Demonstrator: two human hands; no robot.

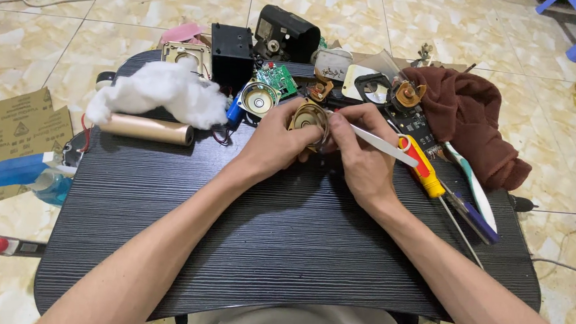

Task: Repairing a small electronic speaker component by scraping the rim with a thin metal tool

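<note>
My left hand (276, 139) grips a small round speaker (308, 116) with a brass-coloured frame, held just above the dark wood-grain table (246, 225). My right hand (359, 155) pinches a thin white flat tool (382, 145) whose tip meets the speaker's rim. Both hands touch around the speaker at the table's far middle. A second round speaker (259, 99) lies just behind my left hand, beside a green circuit board (277, 79).
White stuffing (161, 92) and a tan roll (148, 129) lie far left. Black plastic housings (232, 54) stand at the back. A brown cloth (471, 118), a red-and-yellow screwdriver (422, 168) and a toothbrush (474, 189) sit right. A blue spray bottle (32, 173) lies on the tiled floor.
</note>
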